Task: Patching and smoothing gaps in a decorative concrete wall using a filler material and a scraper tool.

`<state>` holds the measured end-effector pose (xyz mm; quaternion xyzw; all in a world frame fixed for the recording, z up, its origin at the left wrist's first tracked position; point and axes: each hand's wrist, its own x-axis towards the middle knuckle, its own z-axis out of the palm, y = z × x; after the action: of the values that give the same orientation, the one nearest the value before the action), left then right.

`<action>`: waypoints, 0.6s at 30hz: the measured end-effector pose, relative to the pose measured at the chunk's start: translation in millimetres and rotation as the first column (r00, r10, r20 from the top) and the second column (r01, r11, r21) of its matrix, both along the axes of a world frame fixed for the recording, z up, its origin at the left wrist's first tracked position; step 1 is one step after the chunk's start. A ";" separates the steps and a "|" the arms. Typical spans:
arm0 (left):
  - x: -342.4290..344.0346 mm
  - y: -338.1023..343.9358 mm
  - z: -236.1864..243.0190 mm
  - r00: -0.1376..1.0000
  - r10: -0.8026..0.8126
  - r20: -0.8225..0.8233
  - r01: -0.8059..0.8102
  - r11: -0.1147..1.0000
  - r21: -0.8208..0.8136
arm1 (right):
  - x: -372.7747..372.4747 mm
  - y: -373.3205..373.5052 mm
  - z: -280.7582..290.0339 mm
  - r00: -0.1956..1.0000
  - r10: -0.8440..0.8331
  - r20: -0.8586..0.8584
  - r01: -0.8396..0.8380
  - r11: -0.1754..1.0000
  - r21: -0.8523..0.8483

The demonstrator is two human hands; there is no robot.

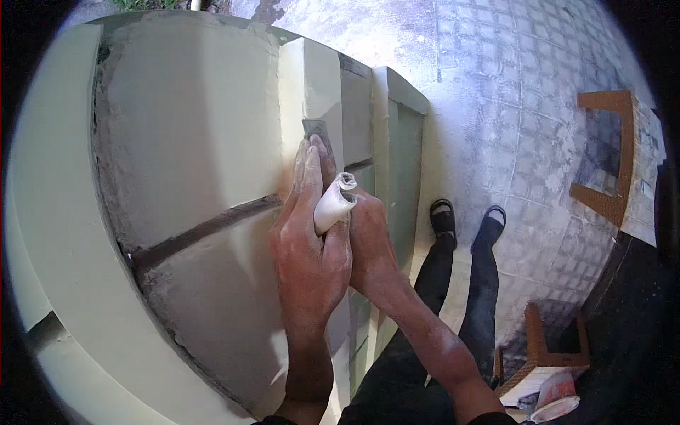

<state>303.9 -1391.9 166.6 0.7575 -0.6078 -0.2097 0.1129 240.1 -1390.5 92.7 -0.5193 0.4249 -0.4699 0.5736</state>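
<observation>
A cream-painted raised strip (pixel 322 78) runs up a panelled surface, and both my hands are together on it. My left hand (pixel 304 262) lies along the strip with its fingers straight and pressed together. Held at its thumb is a rolled-up white sheet (pixel 333 210), its open end facing up. My right hand (pixel 368 230) is closed in beside it, with its fingers partly hidden behind the left hand and the roll. From under the fingertips sticks out a small grey sheet (pixel 314 128) that looks like sandpaper, flat against the strip. Pale dust covers both hands.
Recessed grey-cream panels (pixel 191 134) with dark gaps (pixel 205 228) lie left of the strip. My sandalled feet (pixel 443 218) stand on patterned paving (pixel 524 163). Two brown-legged stools (pixel 623 156) stand at the right, the lower one beside a plastic tub (pixel 556 400).
</observation>
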 end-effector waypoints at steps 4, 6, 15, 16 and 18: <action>1.4 -5.6 3.8 0.998 0.004 0.063 -0.001 0.998 -0.056 | -1.6 -17.5 9.6 0.996 -0.060 0.063 0.058 0.998 0.031; -4.9 -16.0 11.4 0.996 0.068 -0.052 -0.067 0.997 0.024 | -3.7 -30.0 8.3 0.993 -0.088 0.078 0.088 0.996 0.009; -15.6 -27.4 9.7 0.990 0.098 -0.099 -0.095 0.995 0.039 | -9.5 -44.7 4.3 0.986 -0.109 0.129 0.106 0.994 0.030; -16.1 -19.9 11.7 0.995 0.088 -0.035 -0.086 0.995 0.055 | -12.2 -36.7 8.1 0.987 -0.049 0.151 0.033 0.994 0.105; -12.7 -11.8 5.8 0.999 0.037 -0.024 -0.036 0.998 0.049 | -10.2 -20.7 5.7 0.993 -0.055 0.104 0.045 0.994 0.101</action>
<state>291.2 -1403.8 172.4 0.7684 -0.5870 -0.2319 0.1058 229.9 -1411.3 98.3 -0.4536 0.4291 -0.4896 0.6085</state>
